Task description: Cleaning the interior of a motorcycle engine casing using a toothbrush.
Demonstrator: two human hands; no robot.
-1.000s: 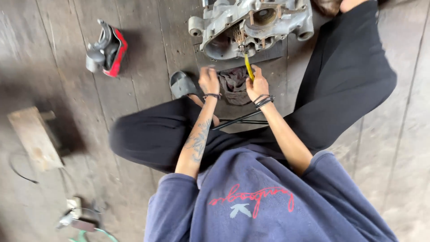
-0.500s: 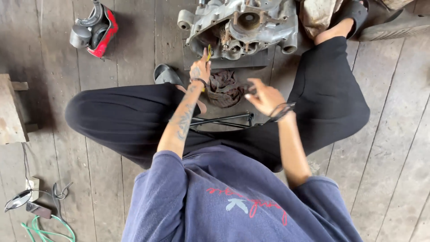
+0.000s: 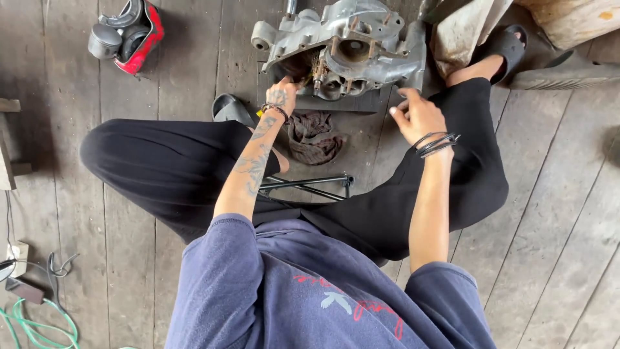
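Left hand (image 3: 282, 97) fingers hidden inside engine casing (image 3: 349, 48) edge, right hand (image 3: 416, 115) fingers loosely curled, empty

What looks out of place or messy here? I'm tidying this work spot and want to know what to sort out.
A crumpled brown rag lies loose on the plank floor just below the grey engine casing, between the person's legs. The left hand reaches into the casing; the right hand hovers beside it. Green cable tangles at lower left.
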